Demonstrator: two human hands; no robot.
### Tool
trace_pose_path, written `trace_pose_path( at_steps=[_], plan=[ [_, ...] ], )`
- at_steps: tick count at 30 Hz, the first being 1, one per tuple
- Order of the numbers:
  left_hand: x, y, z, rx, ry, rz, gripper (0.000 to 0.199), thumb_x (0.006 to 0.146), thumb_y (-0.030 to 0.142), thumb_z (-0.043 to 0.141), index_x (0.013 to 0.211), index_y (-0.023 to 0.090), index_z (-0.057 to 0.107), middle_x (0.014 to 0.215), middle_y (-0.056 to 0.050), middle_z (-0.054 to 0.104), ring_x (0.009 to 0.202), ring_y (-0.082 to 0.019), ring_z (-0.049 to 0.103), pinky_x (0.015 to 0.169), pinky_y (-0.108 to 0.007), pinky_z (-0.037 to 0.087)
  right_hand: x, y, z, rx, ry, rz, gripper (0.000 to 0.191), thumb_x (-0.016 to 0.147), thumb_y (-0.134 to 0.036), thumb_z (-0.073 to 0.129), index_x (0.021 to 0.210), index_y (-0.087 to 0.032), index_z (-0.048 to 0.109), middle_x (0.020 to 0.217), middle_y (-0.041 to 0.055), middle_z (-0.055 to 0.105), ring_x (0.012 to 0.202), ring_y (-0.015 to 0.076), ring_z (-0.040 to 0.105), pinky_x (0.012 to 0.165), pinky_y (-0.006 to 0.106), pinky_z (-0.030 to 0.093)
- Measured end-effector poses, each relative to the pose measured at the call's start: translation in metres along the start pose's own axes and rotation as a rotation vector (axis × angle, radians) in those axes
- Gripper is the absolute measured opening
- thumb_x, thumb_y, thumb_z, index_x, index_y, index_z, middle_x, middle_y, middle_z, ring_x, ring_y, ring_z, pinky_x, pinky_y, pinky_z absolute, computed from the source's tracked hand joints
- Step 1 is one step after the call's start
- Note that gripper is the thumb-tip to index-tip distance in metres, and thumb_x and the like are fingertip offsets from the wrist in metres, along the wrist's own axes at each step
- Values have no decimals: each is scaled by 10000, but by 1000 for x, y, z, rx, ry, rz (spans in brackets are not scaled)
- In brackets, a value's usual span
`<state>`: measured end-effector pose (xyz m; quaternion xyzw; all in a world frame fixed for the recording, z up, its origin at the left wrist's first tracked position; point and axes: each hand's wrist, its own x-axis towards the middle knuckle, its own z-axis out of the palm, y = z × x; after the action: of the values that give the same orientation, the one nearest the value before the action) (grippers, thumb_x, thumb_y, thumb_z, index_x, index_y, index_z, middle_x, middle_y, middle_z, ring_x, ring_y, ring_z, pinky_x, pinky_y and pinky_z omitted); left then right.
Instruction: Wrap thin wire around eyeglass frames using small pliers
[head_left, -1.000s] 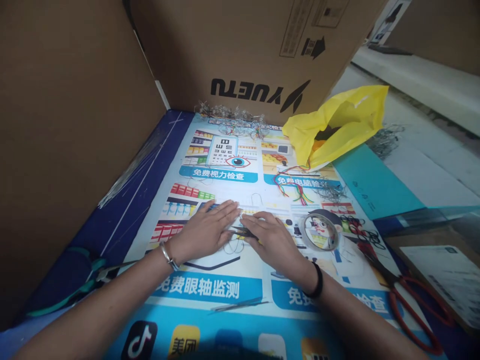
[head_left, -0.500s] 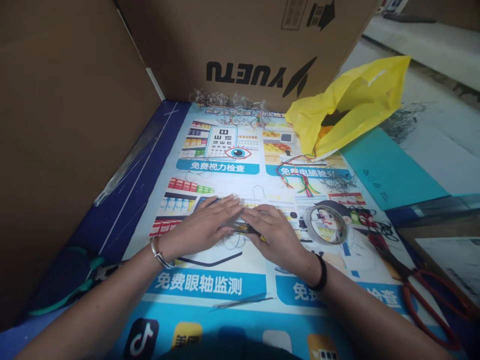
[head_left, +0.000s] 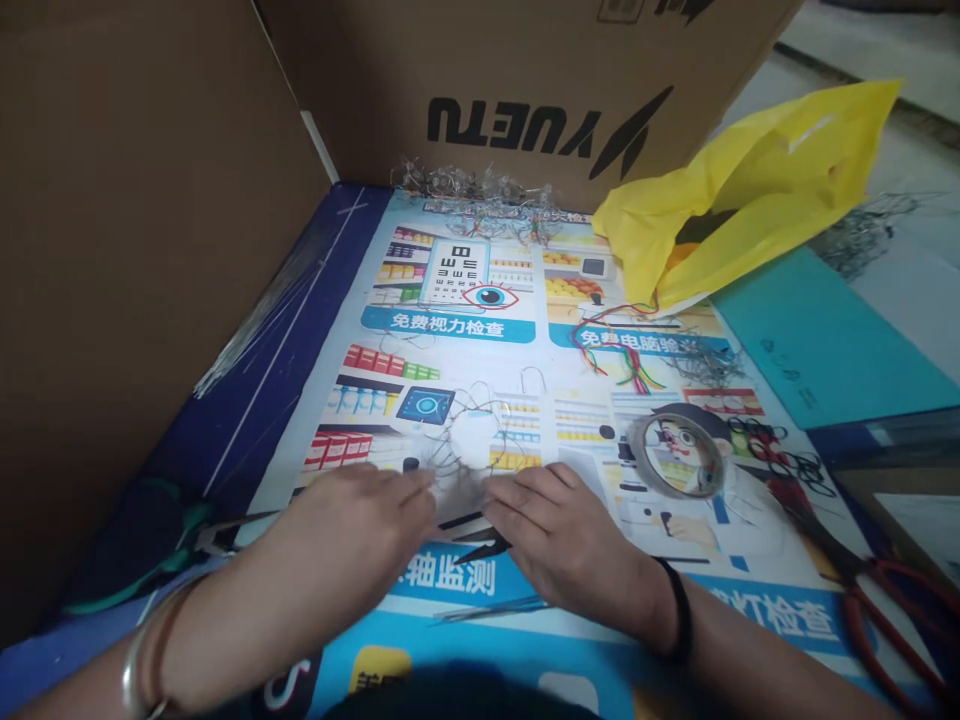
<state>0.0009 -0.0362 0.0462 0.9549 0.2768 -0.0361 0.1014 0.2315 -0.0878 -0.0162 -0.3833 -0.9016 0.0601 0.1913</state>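
Observation:
My left hand (head_left: 360, 530) is closed, its fingertips pinching the near side of a loose ring of thin wire (head_left: 480, 405). Facing it, my right hand (head_left: 551, 525) has its fingers curled in at the ring's other side. From under that right hand juts a dark, pointed tool (head_left: 484, 550), its handle hidden in the palm, so I cannot tell its exact kind. Several straight thin wires (head_left: 491, 608) lie on the poster just below. A single bent wire (head_left: 533, 378) rests beyond the ring.
A tape roll (head_left: 681, 456) and red-handled scissors (head_left: 862, 580) lie to the right; teal-handled pliers (head_left: 196, 535) are on the left. Farther back are coloured cords (head_left: 637, 372), a yellow bag (head_left: 735, 210) and a heap of wire pieces (head_left: 480, 190) against a cardboard box (head_left: 360, 80).
Both hands have drawn nearer to me and apart from each other. The wire ring, covered before by the flattened fingers, now shows. The view has shifted slightly.

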Motion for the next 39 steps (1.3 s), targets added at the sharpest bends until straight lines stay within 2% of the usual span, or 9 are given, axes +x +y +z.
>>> trace_pose_path(
  at_steps=[2, 6, 11, 14, 18, 26, 34, 39],
  plan=[
    [-6, 11, -1, 42, -84, 24, 201, 819, 113, 472, 928, 175, 629, 1007, -88, 667, 701, -172, 625, 647, -302, 489, 0, -1, 1, 5, -22, 12, 221, 829, -183, 490, 1022, -166, 595, 1174, 75, 598, 925, 205, 486, 730, 358, 337],
    [-11, 21, -2, 153, -257, 97, 298, 704, 43, 485, 936, 169, 625, 1181, -145, 596, 692, -221, 633, 549, -325, 470, 1, -1, 2, 22, -37, 10, 207, 843, -183, 478, 1015, -163, 592, 1161, 61, 602, 923, 204, 482, 752, 359, 338],
    [-10, 21, -6, 170, -324, 150, 339, 674, 47, 477, 950, 175, 626, 1187, -138, 597, 708, -230, 633, 520, -311, 452, 1, -2, 3, 33, -31, 9, 202, 851, -183, 482, 1017, -158, 594, 1136, 64, 614, 929, 206, 484, 764, 359, 345],
    [-9, 21, -6, 159, -317, 150, 339, 657, 42, 473, 931, 171, 626, 1208, -137, 584, 680, -219, 624, 500, -306, 433, 2, -2, 3, 35, -31, 0, 214, 850, -174, 485, 1032, -158, 595, 1132, 67, 617, 938, 204, 491, 767, 356, 352],
    [-10, 21, -1, 159, -251, 128, 303, 669, 35, 449, 882, 170, 616, 1194, -146, 584, 632, -215, 602, 464, -318, 392, 1, -1, 4, 36, -23, 2, 233, 847, -170, 480, 1048, -169, 597, 1134, 72, 619, 948, 208, 493, 773, 360, 356],
    [-9, 17, 15, 150, -137, 75, 301, 685, 15, 433, 904, 179, 559, 1280, -136, 517, 749, -227, 613, 451, -304, 355, 1, -1, 5, 43, -11, 13, 223, 838, -167, 487, 1025, -178, 606, 1107, 69, 631, 952, 210, 496, 792, 364, 356],
    [-6, 17, 12, 222, -142, 59, 309, 734, 18, 389, 951, 168, 550, 1346, -146, 453, 741, -228, 624, 442, -310, 373, 1, -2, 6, 67, -4, 17, 221, 834, -179, 508, 1036, -166, 594, 1120, 53, 625, 963, 213, 485, 794, 367, 355],
    [-3, 17, 13, 228, -132, 59, 385, 725, 18, 396, 1050, 160, 545, 1328, -144, 475, 832, -240, 623, 501, -312, 426, 0, -2, 6, 69, -9, 29, 220, 842, -170, 488, 1028, -178, 604, 1119, 64, 625, 958, 207, 490, 798, 367, 357]
  ],
)
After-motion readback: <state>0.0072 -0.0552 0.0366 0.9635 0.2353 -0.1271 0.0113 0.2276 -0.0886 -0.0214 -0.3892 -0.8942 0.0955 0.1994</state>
